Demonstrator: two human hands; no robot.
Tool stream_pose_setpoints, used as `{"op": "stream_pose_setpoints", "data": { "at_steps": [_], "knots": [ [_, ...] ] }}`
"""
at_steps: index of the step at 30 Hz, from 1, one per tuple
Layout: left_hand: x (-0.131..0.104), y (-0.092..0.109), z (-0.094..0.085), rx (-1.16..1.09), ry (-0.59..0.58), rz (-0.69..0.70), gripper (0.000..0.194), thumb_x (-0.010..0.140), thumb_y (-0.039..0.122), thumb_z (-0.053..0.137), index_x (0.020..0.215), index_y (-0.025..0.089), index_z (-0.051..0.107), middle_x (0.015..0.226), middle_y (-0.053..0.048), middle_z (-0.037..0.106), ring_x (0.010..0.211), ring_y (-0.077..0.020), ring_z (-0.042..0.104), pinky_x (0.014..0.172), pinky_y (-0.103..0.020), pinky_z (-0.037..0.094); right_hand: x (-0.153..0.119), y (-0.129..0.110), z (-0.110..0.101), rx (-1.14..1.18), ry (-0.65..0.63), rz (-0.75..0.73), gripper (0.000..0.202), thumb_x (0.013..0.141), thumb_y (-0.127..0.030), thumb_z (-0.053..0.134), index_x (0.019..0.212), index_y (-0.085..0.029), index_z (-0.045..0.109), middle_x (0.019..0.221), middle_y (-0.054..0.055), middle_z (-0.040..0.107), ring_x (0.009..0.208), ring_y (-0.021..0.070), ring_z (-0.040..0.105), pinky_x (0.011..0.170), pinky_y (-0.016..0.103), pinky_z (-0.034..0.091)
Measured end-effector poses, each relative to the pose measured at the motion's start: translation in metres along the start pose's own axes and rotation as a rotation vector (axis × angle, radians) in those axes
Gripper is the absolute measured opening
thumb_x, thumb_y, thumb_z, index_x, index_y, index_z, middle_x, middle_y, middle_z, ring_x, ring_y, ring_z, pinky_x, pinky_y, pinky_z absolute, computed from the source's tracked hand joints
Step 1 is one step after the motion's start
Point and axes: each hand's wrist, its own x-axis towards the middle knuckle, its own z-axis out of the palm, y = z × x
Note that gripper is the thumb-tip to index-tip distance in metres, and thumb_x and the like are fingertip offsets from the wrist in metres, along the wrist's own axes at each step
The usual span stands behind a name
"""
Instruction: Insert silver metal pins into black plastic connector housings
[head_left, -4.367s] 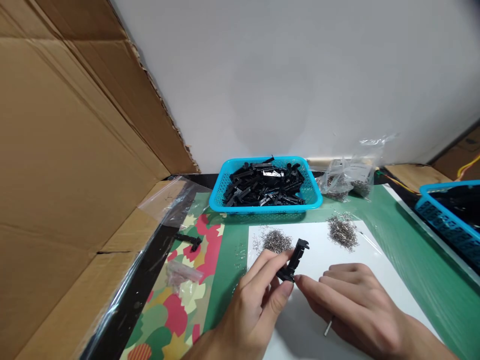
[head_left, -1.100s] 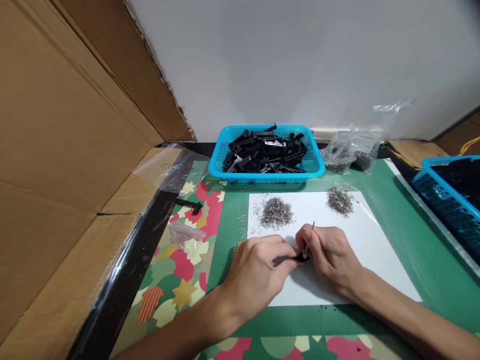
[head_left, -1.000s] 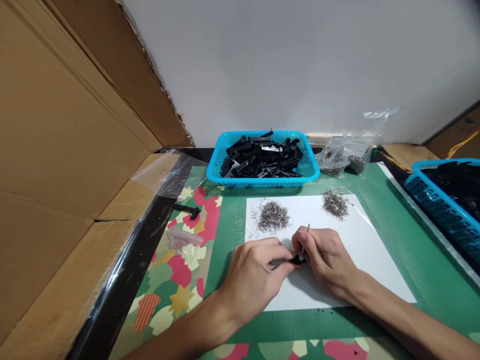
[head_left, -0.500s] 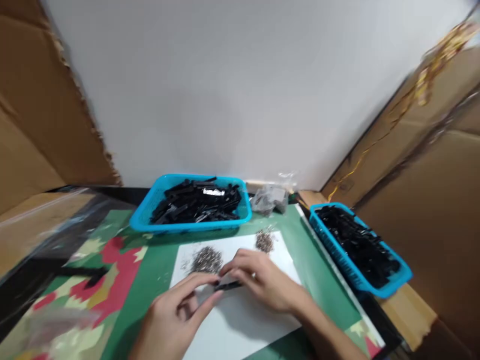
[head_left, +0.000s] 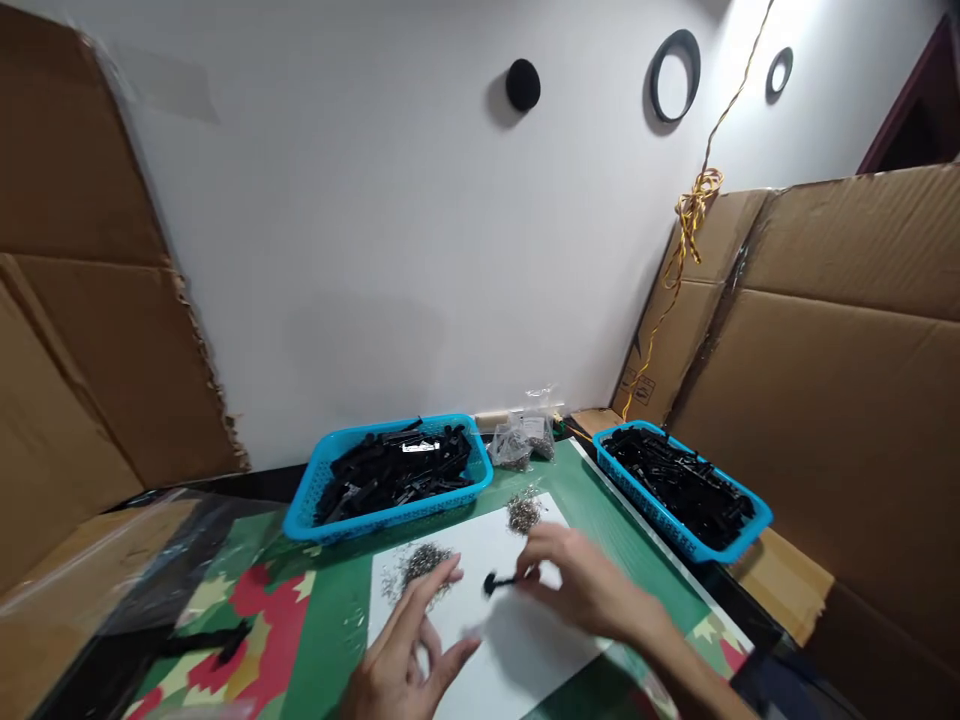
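My right hand (head_left: 577,580) pinches a small black part (head_left: 495,583) above the white sheet (head_left: 487,640); the part's thicker end points left. To its left, my left hand (head_left: 412,640) has thumb and fingers spread with nothing between them. A pile of small dark metal pieces (head_left: 426,563) lies on the sheet just beyond my left fingers. Another small pile of metal pieces (head_left: 523,513) sits at the sheet's far edge, beyond my right hand.
A blue basket (head_left: 300,520) of black parts stands at the back; another blue basket (head_left: 757,525) of black parts is at right. Clear bags (head_left: 523,440) lie between them. A black item (head_left: 225,640) rests at left. Cardboard (head_left: 847,400) flanks the green surface.
The view has tilted upward. My left hand has come off the black part and opened. My right hand has drawn it away to the right.
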Motion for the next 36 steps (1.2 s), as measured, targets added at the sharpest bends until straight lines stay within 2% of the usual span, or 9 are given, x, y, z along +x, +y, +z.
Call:
{"op": "stream_pose_setpoints", "data": {
  "at_steps": [4, 8, 13, 16, 18, 21, 25, 30, 36],
  "knots": [
    [-0.002, 0.016, -0.010, 0.075, -0.039, 0.093, 0.041, 0.105, 0.056, 0.057, 0.133, 0.030, 0.072, 0.135, -0.009, 0.072, 0.078, -0.0192, 0.072, 0.074, -0.030, 0.063, -0.007, 0.050, -0.075, -0.213, 0.214, 0.312, 0.016, 0.095, -0.013, 0.065, 0.092, -0.019, 0.079, 0.101, 0.008, 0.077, 0.095, 0.0232, 0.070, 0.083, 0.031, 0.050],
    [-0.002, 0.013, -0.018, 0.166, -0.111, 0.223, 0.039, 0.111, 0.051, 0.045, 0.121, 0.029, 0.076, 0.125, -0.009, 0.075, 0.096, -0.0233, 0.076, 0.084, -0.030, 0.064, -0.017, 0.106, -0.142, -0.397, 0.388, 0.727, 0.022, 0.105, -0.022, 0.057, 0.108, -0.015, 0.077, 0.110, 0.017, 0.076, 0.099, 0.0277, 0.071, 0.082, 0.038, 0.054],
    [-0.002, 0.001, -0.024, 0.219, -0.146, 0.443, 0.046, 0.115, 0.046, 0.030, 0.126, 0.026, 0.071, 0.118, -0.009, 0.075, 0.086, -0.0194, 0.078, 0.074, -0.026, 0.062, -0.017, 0.129, -0.170, -0.421, 0.283, 0.900, 0.036, 0.103, -0.037, 0.072, 0.134, -0.020, 0.067, 0.135, 0.009, 0.068, 0.113, 0.0246, 0.071, 0.095, 0.045, 0.062],
    [-0.002, -0.003, -0.025, 0.260, -0.132, 0.561, 0.047, 0.116, 0.045, 0.025, 0.127, 0.026, 0.066, 0.117, -0.009, 0.075, 0.086, -0.0206, 0.078, 0.073, -0.027, 0.061, 0.004, 0.115, -0.158, -0.429, 0.291, 0.821, 0.027, 0.106, -0.037, 0.066, 0.125, -0.018, 0.072, 0.125, 0.011, 0.073, 0.108, 0.0249, 0.073, 0.090, 0.040, 0.061],
    [-0.001, -0.004, -0.025, 0.312, -0.152, 0.624, 0.044, 0.116, 0.041, 0.024, 0.126, 0.025, 0.064, 0.112, -0.009, 0.075, 0.084, -0.0207, 0.078, 0.072, -0.028, 0.060, 0.027, 0.095, -0.140, -0.419, 0.285, 0.659, 0.030, 0.110, -0.037, 0.055, 0.109, -0.017, 0.078, 0.107, 0.013, 0.079, 0.100, 0.0262, 0.076, 0.080, 0.032, 0.057],
    [0.000, -0.002, -0.024, 0.397, -0.202, 0.697, 0.036, 0.115, 0.030, 0.028, 0.119, 0.023, 0.063, 0.099, -0.007, 0.075, 0.073, -0.0187, 0.075, 0.065, -0.027, 0.056, 0.068, 0.055, -0.100, -0.361, 0.177, 0.333, 0.038, 0.113, -0.041, 0.049, 0.108, -0.021, 0.080, 0.094, 0.006, 0.081, 0.089, 0.0211, 0.077, 0.076, 0.027, 0.053],
    [-0.004, 0.000, -0.020, 0.432, -0.245, 0.705, 0.034, 0.113, 0.023, 0.030, 0.107, 0.021, 0.063, 0.088, -0.004, 0.072, 0.063, -0.0179, 0.069, 0.057, -0.029, 0.050, 0.125, 0.012, -0.040, -0.324, -0.015, 0.065, 0.020, 0.106, -0.036, 0.065, 0.110, -0.023, 0.079, 0.100, 0.004, 0.080, 0.092, 0.0186, 0.076, 0.083, 0.027, 0.055],
    [-0.012, 0.000, -0.013, 0.406, -0.315, 0.596, 0.032, 0.110, 0.020, 0.034, 0.099, 0.021, 0.064, 0.086, -0.003, 0.071, 0.064, -0.0179, 0.069, 0.059, -0.031, 0.046, 0.185, 0.005, 0.008, -0.392, -0.128, 0.048, 0.036, 0.105, -0.037, 0.069, 0.136, -0.018, 0.066, 0.136, 0.011, 0.068, 0.113, 0.0257, 0.071, 0.095, 0.047, 0.062],
    [-0.014, 0.005, -0.012, 0.401, -0.312, 0.544, 0.031, 0.108, 0.018, 0.039, 0.093, 0.020, 0.067, 0.080, -0.002, 0.069, 0.059, -0.0176, 0.064, 0.056, -0.031, 0.042, 0.203, 0.015, 0.012, -0.417, -0.104, 0.064, 0.032, 0.104, -0.036, 0.070, 0.130, -0.018, 0.069, 0.130, 0.010, 0.071, 0.109, 0.0245, 0.072, 0.093, 0.045, 0.062]
  ]
}}
